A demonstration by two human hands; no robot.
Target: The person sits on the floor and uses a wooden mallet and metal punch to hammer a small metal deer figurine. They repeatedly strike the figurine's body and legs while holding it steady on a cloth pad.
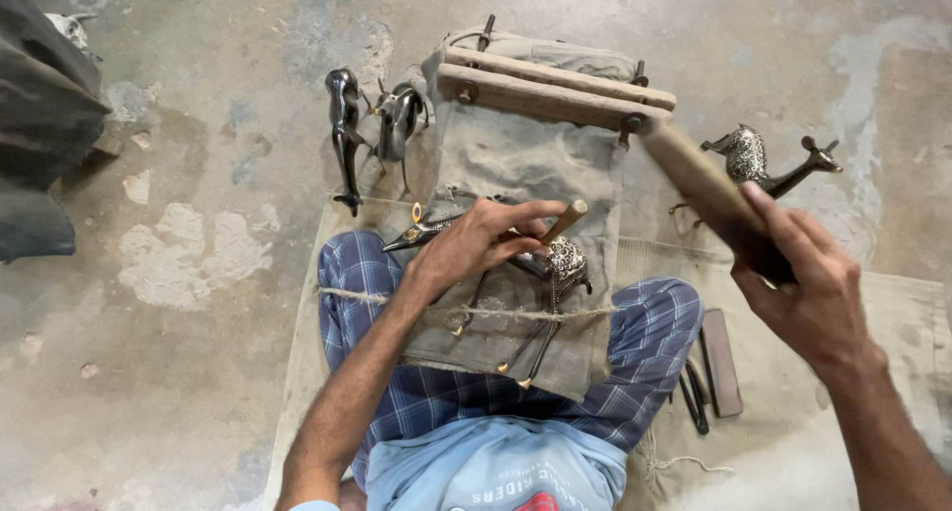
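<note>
the left hand (474,241) is closed around a wooden-handled chisel (563,221) and presses it onto a patterned metal deer (555,273) lying on the canvas pad (526,164) over the lap. the right hand (808,283) grips a wooden mallet (699,179), raised to the right of the pad. two wooden bars (555,85) clamp the pad's far end. two dark deer (372,124) stand on the floor at left; another patterned deer (769,164) lies at right. a flat stone (722,362) and thin tools (692,397) rest beside the right knee.
</note>
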